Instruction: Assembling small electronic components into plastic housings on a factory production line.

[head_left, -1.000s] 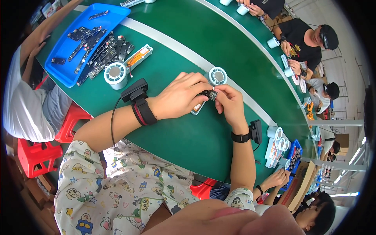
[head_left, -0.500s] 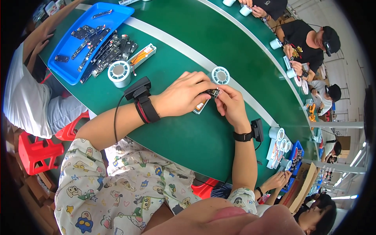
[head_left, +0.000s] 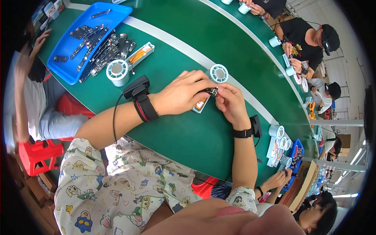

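Note:
Between my hands is a small black circuit board [head_left: 212, 91]. My left hand [head_left: 183, 93] is closed round its left part, with the back of the hand upward. At the board's right end, my right hand [head_left: 232, 101] pinches with thumb and forefinger; whether it grips the board or a small part on it is too small to tell. Beneath my fingers lies a pale-blue fan housing with a round grille head [head_left: 218, 73] at the far end and an orange battery [head_left: 200, 104] in its handle. My left hand covers part of the housing.
At left, a blue tray [head_left: 58, 45] holds several circuit boards, with more boards [head_left: 111, 53] piled beside it. Near them lies another fan housing [head_left: 118, 73] with a battery. Several fan housings [head_left: 277, 147] sit at right by a co-worker's hands [head_left: 276, 180]. A metal strip [head_left: 172, 39] crosses the table.
My hands stay on the board, with only slight finger movement. The person at the left edge has shifted, their arm blurred by motion.

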`<act>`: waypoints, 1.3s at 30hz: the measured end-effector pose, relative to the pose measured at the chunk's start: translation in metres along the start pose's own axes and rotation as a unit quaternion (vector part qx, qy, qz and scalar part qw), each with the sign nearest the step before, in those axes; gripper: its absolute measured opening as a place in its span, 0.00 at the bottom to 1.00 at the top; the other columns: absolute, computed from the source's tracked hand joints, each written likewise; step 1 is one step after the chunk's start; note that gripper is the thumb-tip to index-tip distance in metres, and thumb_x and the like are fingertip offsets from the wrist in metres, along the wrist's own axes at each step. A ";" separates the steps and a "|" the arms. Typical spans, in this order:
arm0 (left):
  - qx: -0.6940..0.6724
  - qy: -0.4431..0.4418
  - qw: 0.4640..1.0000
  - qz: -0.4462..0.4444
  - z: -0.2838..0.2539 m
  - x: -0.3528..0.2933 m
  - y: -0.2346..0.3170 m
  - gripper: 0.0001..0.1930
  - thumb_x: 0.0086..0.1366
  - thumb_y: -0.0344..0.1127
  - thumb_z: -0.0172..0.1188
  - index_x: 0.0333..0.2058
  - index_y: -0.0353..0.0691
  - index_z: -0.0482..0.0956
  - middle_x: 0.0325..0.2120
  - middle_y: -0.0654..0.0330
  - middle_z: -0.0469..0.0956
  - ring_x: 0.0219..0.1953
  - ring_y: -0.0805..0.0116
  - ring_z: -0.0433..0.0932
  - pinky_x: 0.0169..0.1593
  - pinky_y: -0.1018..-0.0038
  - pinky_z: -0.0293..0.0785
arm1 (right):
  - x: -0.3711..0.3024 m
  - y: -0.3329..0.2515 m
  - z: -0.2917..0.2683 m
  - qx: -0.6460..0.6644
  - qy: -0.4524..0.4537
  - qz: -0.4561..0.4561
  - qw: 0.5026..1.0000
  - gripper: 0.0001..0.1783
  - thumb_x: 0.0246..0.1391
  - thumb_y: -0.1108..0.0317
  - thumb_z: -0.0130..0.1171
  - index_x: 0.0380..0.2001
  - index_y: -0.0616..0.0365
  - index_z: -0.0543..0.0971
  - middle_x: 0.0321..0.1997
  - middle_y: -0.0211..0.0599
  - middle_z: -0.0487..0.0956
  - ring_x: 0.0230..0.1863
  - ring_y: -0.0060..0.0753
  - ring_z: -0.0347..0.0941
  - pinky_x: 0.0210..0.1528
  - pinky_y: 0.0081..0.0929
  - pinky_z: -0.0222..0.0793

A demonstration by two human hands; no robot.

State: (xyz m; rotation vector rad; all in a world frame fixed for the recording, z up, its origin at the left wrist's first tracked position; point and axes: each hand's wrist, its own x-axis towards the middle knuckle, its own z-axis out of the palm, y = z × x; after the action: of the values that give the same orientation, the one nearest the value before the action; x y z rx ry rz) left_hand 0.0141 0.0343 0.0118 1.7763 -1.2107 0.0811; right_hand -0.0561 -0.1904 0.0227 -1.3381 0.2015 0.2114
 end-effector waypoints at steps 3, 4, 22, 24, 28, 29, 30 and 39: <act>-0.001 0.004 1.000 0.001 -0.001 0.000 0.000 0.17 0.68 0.30 0.61 0.54 0.44 0.79 0.45 0.58 0.75 0.49 0.57 0.75 0.57 0.62 0.68 | 0.000 -0.003 0.000 0.004 -0.010 0.003 1.000 0.10 0.66 0.68 0.56 0.43 0.64 0.80 0.21 0.28 0.72 0.16 0.18 0.61 0.18 0.18 0.54; 0.000 0.005 1.000 0.003 -0.001 0.000 0.000 0.17 0.67 0.30 0.62 0.54 0.44 0.79 0.45 0.58 0.75 0.49 0.57 0.75 0.57 0.62 0.68 | 0.000 -0.003 0.000 0.006 -0.016 0.005 1.000 0.10 0.66 0.68 0.56 0.43 0.64 0.80 0.20 0.27 0.71 0.16 0.18 0.61 0.18 0.18 0.54; 0.011 -0.007 1.000 0.027 -0.004 0.000 -0.006 0.20 0.62 0.27 0.66 0.54 0.45 0.81 0.48 0.57 0.74 0.51 0.55 0.74 0.56 0.62 0.71 | 0.000 -0.003 0.001 -0.021 -0.023 -0.008 0.999 0.07 0.63 0.70 0.57 0.37 0.62 0.80 0.21 0.26 0.69 0.18 0.18 0.62 0.21 0.18 0.56; 0.010 -0.003 1.000 0.025 -0.003 0.000 -0.005 0.21 0.62 0.27 0.66 0.54 0.45 0.81 0.48 0.57 0.74 0.51 0.55 0.74 0.55 0.62 0.71 | 0.000 -0.003 -0.003 -0.020 -0.032 -0.012 0.999 0.06 0.63 0.69 0.59 0.36 0.61 0.81 0.22 0.25 0.71 0.19 0.17 0.64 0.20 0.17 0.56; 0.005 0.007 1.000 0.021 -0.002 0.000 -0.004 0.21 0.61 0.26 0.66 0.54 0.45 0.81 0.48 0.57 0.74 0.50 0.55 0.75 0.55 0.62 0.72 | 0.001 -0.002 -0.003 -0.028 -0.041 -0.017 0.999 0.06 0.63 0.69 0.60 0.36 0.61 0.82 0.23 0.25 0.73 0.20 0.16 0.66 0.21 0.17 0.57; 0.004 0.009 1.000 0.021 -0.002 0.000 -0.004 0.21 0.61 0.26 0.66 0.54 0.45 0.81 0.48 0.57 0.74 0.50 0.55 0.75 0.55 0.62 0.73 | 0.001 -0.002 -0.003 -0.032 -0.043 -0.019 0.998 0.06 0.63 0.69 0.60 0.36 0.61 0.82 0.23 0.26 0.73 0.20 0.16 0.66 0.21 0.17 0.57; 0.003 0.010 1.000 0.022 -0.002 0.000 -0.004 0.21 0.61 0.26 0.66 0.54 0.46 0.81 0.48 0.57 0.74 0.50 0.55 0.75 0.55 0.62 0.73 | 0.001 -0.002 -0.004 -0.033 -0.043 -0.018 0.998 0.06 0.63 0.69 0.60 0.36 0.61 0.82 0.23 0.26 0.73 0.20 0.16 0.66 0.21 0.17 0.57; -0.006 0.011 1.000 0.017 -0.002 -0.001 -0.006 0.21 0.60 0.26 0.67 0.53 0.46 0.83 0.47 0.57 0.74 0.49 0.56 0.76 0.54 0.63 0.73 | -0.004 -0.009 0.002 -0.127 -0.019 -0.046 0.991 0.08 0.63 0.69 0.62 0.39 0.63 0.84 0.25 0.26 0.76 0.21 0.16 0.67 0.24 0.17 0.60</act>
State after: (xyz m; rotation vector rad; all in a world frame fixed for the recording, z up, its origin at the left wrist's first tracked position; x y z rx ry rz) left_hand 0.0193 0.0362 0.0082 1.7419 -1.2235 0.1119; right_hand -0.0577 -0.1904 0.0331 -1.5913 0.0815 0.1890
